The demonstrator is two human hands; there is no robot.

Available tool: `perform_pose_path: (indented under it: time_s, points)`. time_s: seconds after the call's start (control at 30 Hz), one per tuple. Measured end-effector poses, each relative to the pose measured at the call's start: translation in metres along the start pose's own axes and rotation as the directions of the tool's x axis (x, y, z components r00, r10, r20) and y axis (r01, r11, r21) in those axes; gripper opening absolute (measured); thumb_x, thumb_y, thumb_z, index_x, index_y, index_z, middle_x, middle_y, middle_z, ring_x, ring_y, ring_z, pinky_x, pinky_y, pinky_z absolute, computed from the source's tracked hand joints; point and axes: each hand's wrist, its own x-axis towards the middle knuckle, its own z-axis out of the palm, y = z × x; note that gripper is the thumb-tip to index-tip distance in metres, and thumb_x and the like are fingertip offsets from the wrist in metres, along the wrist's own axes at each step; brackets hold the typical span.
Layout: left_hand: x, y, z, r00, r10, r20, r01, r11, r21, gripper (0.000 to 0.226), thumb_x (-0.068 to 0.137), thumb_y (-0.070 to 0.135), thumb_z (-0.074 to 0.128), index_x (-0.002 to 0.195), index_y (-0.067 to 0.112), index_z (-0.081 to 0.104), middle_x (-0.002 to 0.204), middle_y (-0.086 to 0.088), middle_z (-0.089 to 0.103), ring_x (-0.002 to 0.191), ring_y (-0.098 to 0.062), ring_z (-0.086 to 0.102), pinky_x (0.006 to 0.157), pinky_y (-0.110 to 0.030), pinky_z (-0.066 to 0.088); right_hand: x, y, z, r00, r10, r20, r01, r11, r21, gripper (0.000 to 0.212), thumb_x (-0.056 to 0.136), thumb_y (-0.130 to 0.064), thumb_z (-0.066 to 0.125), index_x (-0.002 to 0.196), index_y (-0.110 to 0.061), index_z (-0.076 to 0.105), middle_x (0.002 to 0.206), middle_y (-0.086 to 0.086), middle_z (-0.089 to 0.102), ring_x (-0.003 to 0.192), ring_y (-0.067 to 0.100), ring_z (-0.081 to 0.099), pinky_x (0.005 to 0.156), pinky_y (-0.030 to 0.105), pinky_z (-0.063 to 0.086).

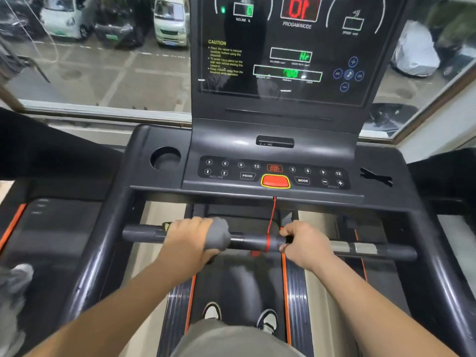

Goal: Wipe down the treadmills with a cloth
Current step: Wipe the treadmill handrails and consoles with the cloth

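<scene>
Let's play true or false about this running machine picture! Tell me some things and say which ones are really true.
1. The left hand holds a grey cloth wrapped on the handlebar. True.
2. The right hand presses the red button. False: it grips the handlebar, and nothing touches the button.
3. A red cord hangs from the console down to the handlebar. True.
4. A bottle stands in the cup holder. False: no bottle is in it.
</scene>
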Motion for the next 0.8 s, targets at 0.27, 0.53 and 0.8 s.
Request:
perform_pose_path:
  time_s: [0.27,0.53,0.8]
  points:
    - [0.021,0.100,0.030,0.991,0.116,-0.071,-0.117,0.993,-0.020,0.075,0.067,0.037,0.074,0.135,0.020,0.049,0.115,-0.001,0.057,0.099,-0.028,0.055,0.089,-0.042,0.042,-0.002,-0.002,-0.007,0.997,-0.075,0.024,0.071,0.991,0.116,0.021,0.090,-0.017,0.063,0.108,-0.025,0.070,0.108,-0.008,0.071,0.105,0.018,0.066,0.088,0.026,0.048]
    - [-0.048,-0.067,-0.004,0.969,0.019,-0.246,0.004,0.996,0.092,0.065,0.071,0.012,0.068,0.134,0.011,0.056,0.121,-0.005,0.064,0.113,-0.029,0.056,0.108,-0.046,0.041,-0.001,-0.084,0.025,0.907,-0.410,-0.095,0.420,0.897,0.140,0.031,0.094,-0.010,0.057,0.118,-0.023,0.072,0.112,-0.015,0.063,0.111,0.011,0.062,0.099,0.033,0.051]
    - [-0.069,0.016,0.003,0.963,-0.259,-0.071,0.216,0.905,-0.365,0.081,0.077,0.014,0.066,0.153,0.017,0.040,0.161,-0.003,0.038,0.151,-0.025,0.030,0.127,-0.033,0.016,0.002,-0.135,0.044,0.909,-0.414,0.043,0.407,0.906,0.115,0.031,0.097,-0.025,0.059,0.127,-0.021,0.067,0.125,-0.004,0.065,0.120,0.018,0.059,0.105,0.032,0.045]
